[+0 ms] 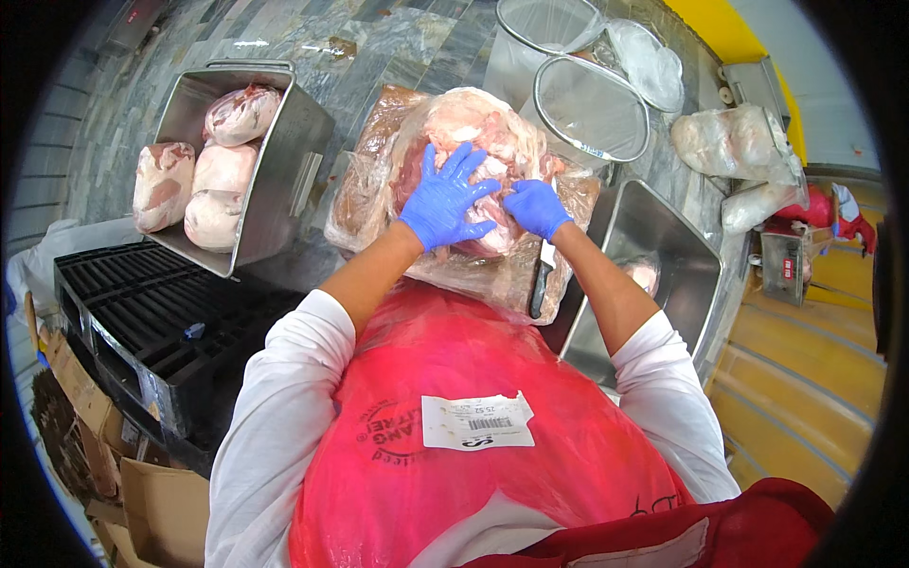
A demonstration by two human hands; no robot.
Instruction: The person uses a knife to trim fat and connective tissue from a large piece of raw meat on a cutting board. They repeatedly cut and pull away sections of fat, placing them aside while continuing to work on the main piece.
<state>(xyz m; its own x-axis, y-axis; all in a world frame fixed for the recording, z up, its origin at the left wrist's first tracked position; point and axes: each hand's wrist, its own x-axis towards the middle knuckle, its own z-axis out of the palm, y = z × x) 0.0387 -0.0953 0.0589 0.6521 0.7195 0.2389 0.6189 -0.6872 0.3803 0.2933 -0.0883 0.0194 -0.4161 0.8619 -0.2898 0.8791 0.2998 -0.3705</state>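
Observation:
A large slab of raw meat (464, 118) with pale fat lies in front of me on plastic-wrapped blocks (377, 128). My left hand (443, 197), in a blue glove, presses flat on the meat with its fingers spread. Just right of it, my blue-gloved right hand (538, 208) is closed at the meat's right side; whatever its fingers grip is hidden. A knife (541, 287) with a black handle lies below my right wrist, its pale blade pointing away from me. I wear a red plastic apron (407, 502).
At left, a metal tub (308, 133) holds several round meat pieces (227, 170). Black pallets (170, 303) stand nearer. Another metal tub (677, 237) at right contains a meat piece (644, 276). Beyond are plastic-lined round bins (592, 109) and wrapped bundles (729, 142).

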